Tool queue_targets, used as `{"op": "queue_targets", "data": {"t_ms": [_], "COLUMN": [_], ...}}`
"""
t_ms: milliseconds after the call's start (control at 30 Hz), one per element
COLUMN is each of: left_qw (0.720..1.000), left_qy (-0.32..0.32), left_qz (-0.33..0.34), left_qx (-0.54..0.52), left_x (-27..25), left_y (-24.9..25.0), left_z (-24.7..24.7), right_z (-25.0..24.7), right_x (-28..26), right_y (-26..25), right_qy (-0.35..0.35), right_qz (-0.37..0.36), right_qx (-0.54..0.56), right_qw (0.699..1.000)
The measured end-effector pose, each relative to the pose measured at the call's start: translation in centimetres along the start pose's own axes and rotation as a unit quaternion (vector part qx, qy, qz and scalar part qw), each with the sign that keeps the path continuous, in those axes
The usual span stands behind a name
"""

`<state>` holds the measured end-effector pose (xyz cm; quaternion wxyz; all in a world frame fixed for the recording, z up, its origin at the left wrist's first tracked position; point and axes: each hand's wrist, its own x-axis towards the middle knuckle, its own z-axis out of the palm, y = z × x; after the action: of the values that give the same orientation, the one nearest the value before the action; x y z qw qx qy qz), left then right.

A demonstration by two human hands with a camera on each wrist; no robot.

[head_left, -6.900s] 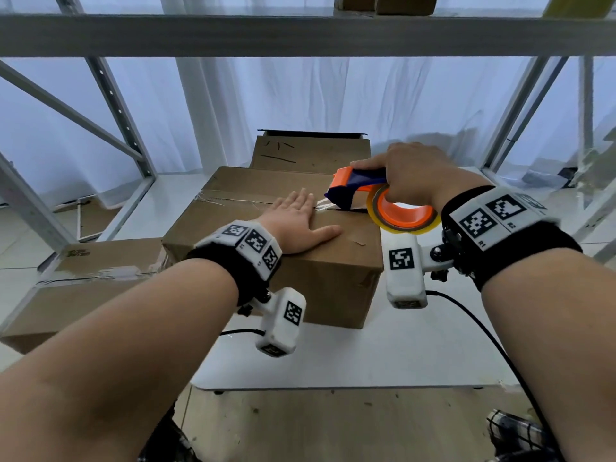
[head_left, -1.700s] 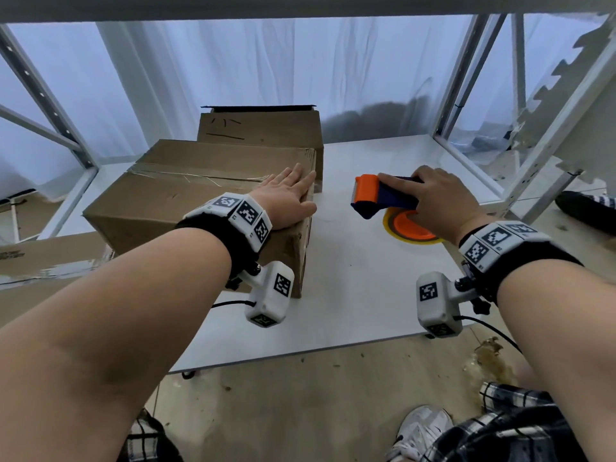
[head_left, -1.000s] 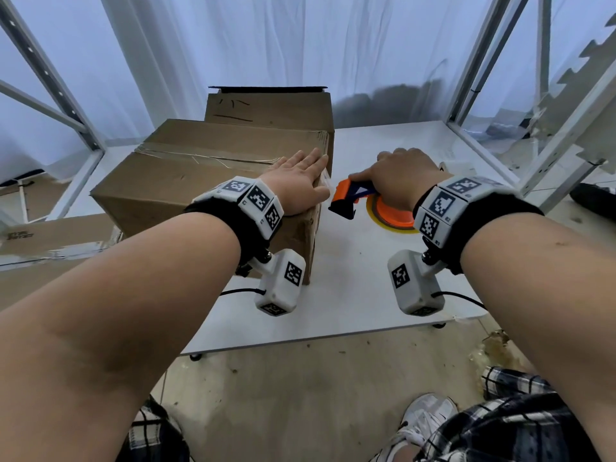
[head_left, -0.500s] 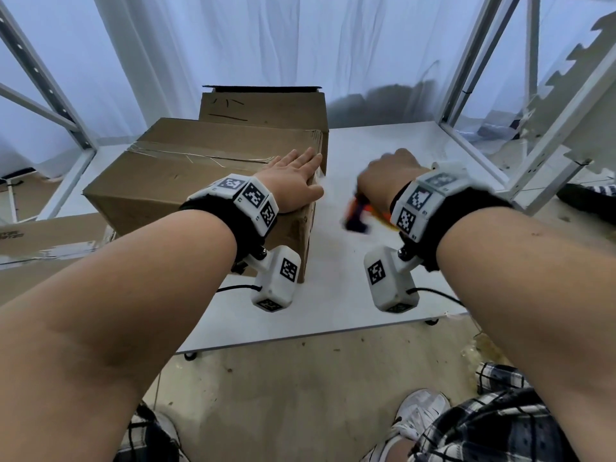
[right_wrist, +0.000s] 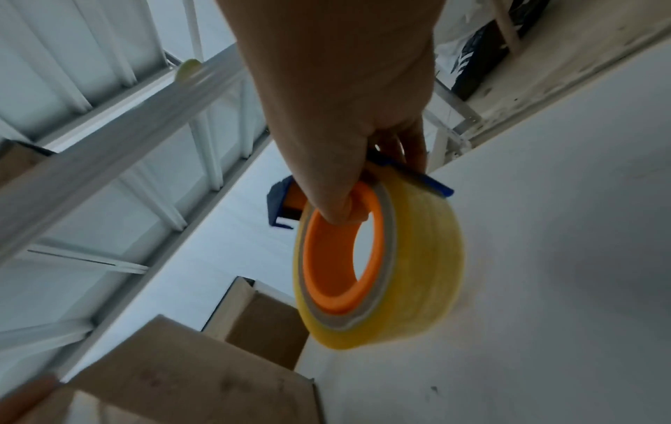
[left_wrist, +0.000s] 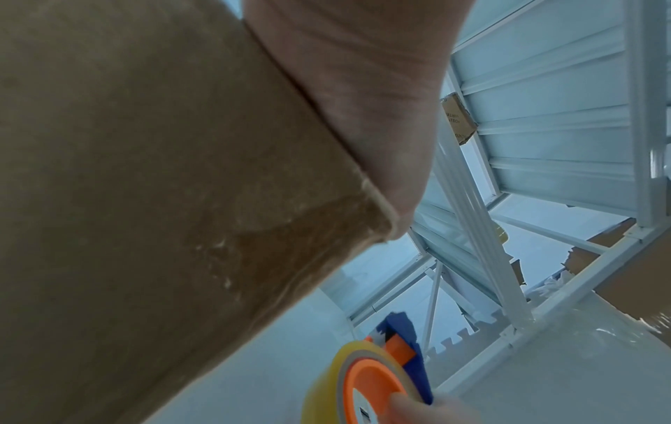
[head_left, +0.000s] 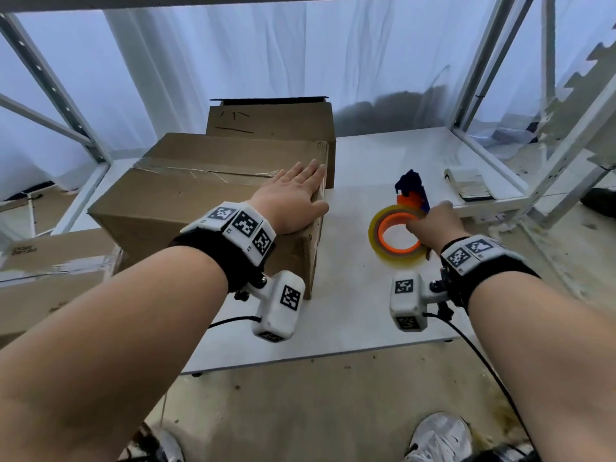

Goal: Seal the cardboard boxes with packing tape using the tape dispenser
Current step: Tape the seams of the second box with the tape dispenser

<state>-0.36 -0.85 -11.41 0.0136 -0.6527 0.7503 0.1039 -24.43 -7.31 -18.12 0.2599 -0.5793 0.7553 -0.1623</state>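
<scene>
A brown cardboard box (head_left: 186,201) with clear tape along its top seam stands on the white table (head_left: 350,315). My left hand (head_left: 293,198) lies flat and open on the box's near right top corner. The same box (left_wrist: 145,200) fills the left wrist view, with tape running down its side. My right hand (head_left: 433,225) grips the tape dispenser (head_left: 403,228), a blue and orange tool carrying a yellowish roll. It hangs above the table to the right of the box. My thumb hooks inside the orange core of the dispenser (right_wrist: 366,258).
A second cardboard box (head_left: 273,121) stands behind the first. Another flat box (head_left: 50,278) sits lower at the left. A small stack of paper-like material (head_left: 470,186) lies at the table's right edge. White metal rack posts (head_left: 483,61) frame the table.
My right hand lifted the dispenser off the table, swung it toward the box, then pulled it back to the right with the roll turned upright. The left hand stayed on the box.
</scene>
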Motion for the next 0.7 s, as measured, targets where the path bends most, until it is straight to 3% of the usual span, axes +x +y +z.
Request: {"op": "queue_targets", "data": {"t_ms": [267, 433, 467, 533, 600, 700], "left_qw": [1.000, 1.000, 1.000, 1.000, 1.000, 0.996], "left_qy": [-0.009, -0.013, -0.015, -0.020, -0.024, -0.026], "left_qz": [-0.008, -0.005, -0.004, -0.001, 0.002, 0.025], "left_qx": [0.001, -0.002, -0.003, -0.002, -0.018, -0.076], "left_x": [0.2, 0.3, 0.3, 0.3, 0.2, -0.2], "left_y": [0.1, -0.1, -0.2, -0.2, -0.3, -0.9], "left_z": [-0.2, -0.1, -0.2, -0.2, -0.4, -1.4], "right_z": [2.8, 3.6, 3.2, 2.3, 1.8, 1.5], "right_x": [0.7, 0.2, 0.0, -0.6, -1.9, -3.7], "right_y": [1.0, 0.5, -0.4, -2.8, -5.7, -9.0], "right_qy": [0.009, -0.023, 0.012, 0.072, 0.012, -0.124], "right_qz": [0.004, 0.048, 0.017, -0.112, -0.190, -0.185], "right_qx": [-0.024, -0.029, -0.026, 0.054, 0.202, 0.281], "right_qw": [1.000, 0.998, 0.999, 0.990, 0.961, 0.933]}}
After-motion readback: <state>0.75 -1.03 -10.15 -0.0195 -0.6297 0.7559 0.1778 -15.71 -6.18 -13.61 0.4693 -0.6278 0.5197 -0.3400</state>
